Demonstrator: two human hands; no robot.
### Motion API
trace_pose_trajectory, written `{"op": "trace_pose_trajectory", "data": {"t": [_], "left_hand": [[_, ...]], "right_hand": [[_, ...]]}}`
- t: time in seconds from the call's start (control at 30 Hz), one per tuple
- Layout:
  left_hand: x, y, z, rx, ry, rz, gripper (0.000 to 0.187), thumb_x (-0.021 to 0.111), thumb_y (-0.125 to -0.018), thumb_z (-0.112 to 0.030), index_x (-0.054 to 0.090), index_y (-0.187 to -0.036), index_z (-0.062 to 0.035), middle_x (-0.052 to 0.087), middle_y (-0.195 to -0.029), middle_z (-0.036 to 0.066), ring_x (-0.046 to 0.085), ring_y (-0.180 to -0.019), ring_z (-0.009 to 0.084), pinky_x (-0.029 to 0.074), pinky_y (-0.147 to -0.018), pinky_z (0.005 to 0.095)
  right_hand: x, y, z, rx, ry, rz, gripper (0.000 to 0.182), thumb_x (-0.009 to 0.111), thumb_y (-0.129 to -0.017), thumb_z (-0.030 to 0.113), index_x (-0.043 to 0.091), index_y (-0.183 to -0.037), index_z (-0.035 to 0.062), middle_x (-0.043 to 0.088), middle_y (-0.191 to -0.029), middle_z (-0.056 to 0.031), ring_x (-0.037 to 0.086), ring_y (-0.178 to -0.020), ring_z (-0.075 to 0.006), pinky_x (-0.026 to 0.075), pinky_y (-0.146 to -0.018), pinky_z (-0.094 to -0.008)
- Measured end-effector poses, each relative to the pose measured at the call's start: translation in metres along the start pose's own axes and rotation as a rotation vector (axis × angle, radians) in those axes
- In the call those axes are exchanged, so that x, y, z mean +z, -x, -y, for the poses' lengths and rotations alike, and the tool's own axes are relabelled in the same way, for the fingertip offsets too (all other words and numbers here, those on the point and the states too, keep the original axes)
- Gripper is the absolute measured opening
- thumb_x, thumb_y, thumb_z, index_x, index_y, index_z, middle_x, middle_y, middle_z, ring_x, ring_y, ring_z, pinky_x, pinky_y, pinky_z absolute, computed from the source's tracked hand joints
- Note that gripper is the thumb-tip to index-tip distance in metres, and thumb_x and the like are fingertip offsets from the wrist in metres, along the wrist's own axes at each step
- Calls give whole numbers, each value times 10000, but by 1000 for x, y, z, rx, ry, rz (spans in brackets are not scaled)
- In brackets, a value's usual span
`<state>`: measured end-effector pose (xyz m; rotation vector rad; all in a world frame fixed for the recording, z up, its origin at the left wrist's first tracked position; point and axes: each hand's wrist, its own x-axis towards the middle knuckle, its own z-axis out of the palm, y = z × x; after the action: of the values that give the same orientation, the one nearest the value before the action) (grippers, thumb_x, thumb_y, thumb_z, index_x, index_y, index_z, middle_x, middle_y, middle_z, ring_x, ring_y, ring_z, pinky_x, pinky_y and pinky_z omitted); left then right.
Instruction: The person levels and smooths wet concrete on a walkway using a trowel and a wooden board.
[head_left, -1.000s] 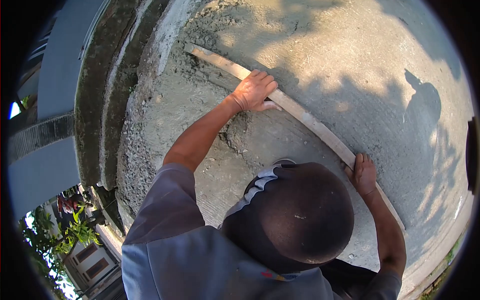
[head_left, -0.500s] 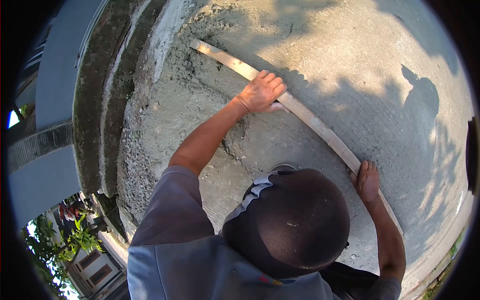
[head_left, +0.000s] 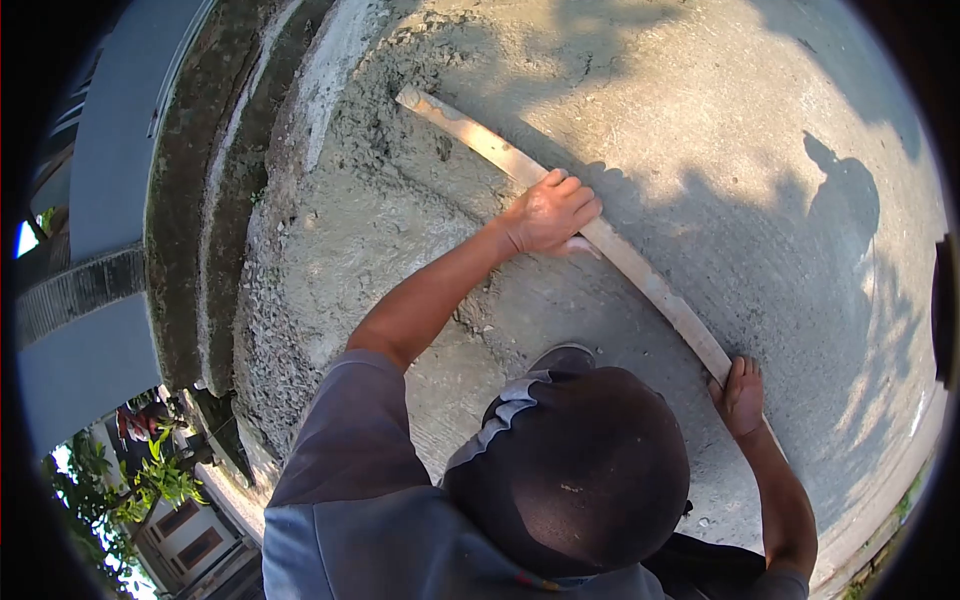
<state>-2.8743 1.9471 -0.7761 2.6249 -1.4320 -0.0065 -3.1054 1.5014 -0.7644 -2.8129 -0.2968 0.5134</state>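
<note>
A long, pale wooden board [head_left: 650, 282] lies slantwise across the wet grey concrete [head_left: 400, 235], its far end toward the upper left. My left hand [head_left: 552, 210] is closed over the board left of its middle, fingers across the top and thumb along the near side. Near the board's lower right end, my right hand [head_left: 742, 396] grips it with the fingers over the edge. Rough, lumpy concrete surrounds the far end, while the surface right of the board is smoother. The palm sides of both hands are hidden.
My bent knee in dark trousers [head_left: 590, 470] and a shoe [head_left: 568, 355] are close below the board. Loose gravel [head_left: 262, 330] and a mossy stepped concrete edge [head_left: 180, 270] run along the left. Shadows fall across the slab. A house and plants stand at lower left.
The board and both my hands have shifted toward me, down in the view, with the far end and left hand also moving slightly right. My grip on the board stays.
</note>
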Motion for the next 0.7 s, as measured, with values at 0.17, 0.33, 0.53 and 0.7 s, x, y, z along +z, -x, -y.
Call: {"op": "trace_pose_trajectory", "data": {"t": [0.17,0.33,0.53,0.7], "left_hand": [[-18,-27,103,-37,-157,37,719,706,-836,-648,604,-1205,-39,580,-1098,119,559,-1063,302,423,-1000,459],[-8,-26,36,-72,-48,-17,707,745,-808,-619,609,-1208,-51,571,-1064,101,549,-1051,293,401,-1022,462],[10,-45,-27,77,-22,89,640,735,-846,-574,618,-1233,-78,576,-1090,73,555,-1065,245,404,-1018,443],[-10,-63,108,14,-150,6,710,658,-871,-676,613,-1228,-64,598,-1122,112,568,-1096,301,420,-1027,458]], "right_hand": [[-25,-94,41,7,9,-79,399,779,-820,249,523,-1011,9,586,-1017,-195,583,-980,-387,478,-860,-498],[-19,-48,10,-25,13,-21,421,791,-800,231,513,-1016,-2,576,-1024,-214,578,-975,-410,479,-860,-499],[-12,24,-30,47,4,52,442,790,-806,243,494,-1016,-9,560,-992,-248,569,-956,-447,480,-851,-502],[-31,-105,24,70,16,-81,412,760,-870,301,518,-1007,-3,589,-1002,-221,591,-970,-415,486,-847,-507]]}}
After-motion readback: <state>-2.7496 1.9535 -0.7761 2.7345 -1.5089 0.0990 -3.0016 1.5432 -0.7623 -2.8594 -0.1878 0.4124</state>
